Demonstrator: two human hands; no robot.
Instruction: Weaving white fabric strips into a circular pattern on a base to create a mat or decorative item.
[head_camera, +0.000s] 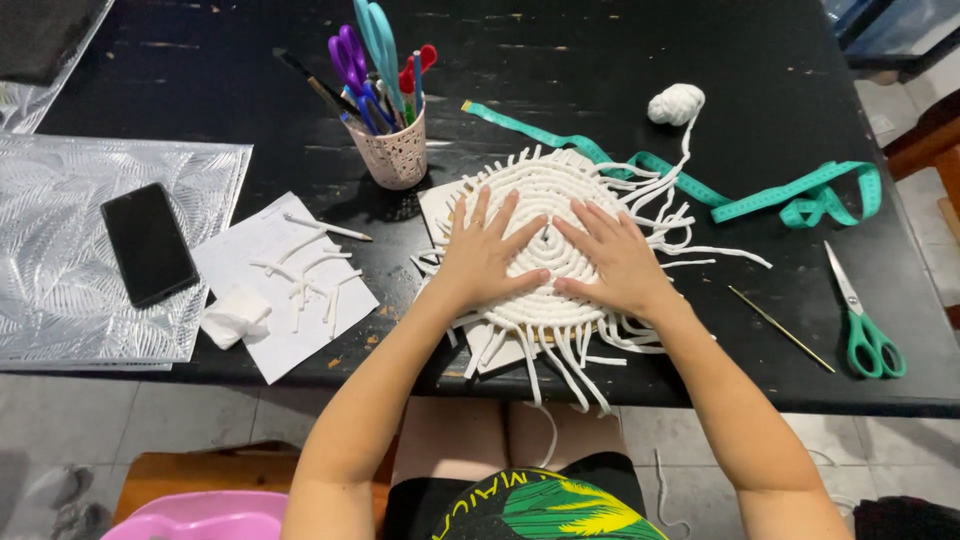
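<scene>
A round coiled mat of white cord (545, 190) with loose fringe ends lies on the black table (600, 60), over a pale board. My left hand (483, 252) presses flat on the mat's left half, fingers spread. My right hand (617, 258) lies flat on its right half, fingers spread too. Neither hand holds anything. A strand runs from the mat up to a small white cord ball (676, 103).
A green tape measure (790, 200) trails right of the mat. Green-handled scissors (866, 330) and a thin stick (780, 328) lie at right. A cup of scissors and pens (397, 150) stands behind. Paper with cord scraps (290, 275), a phone (148, 243) on a silver mat at left.
</scene>
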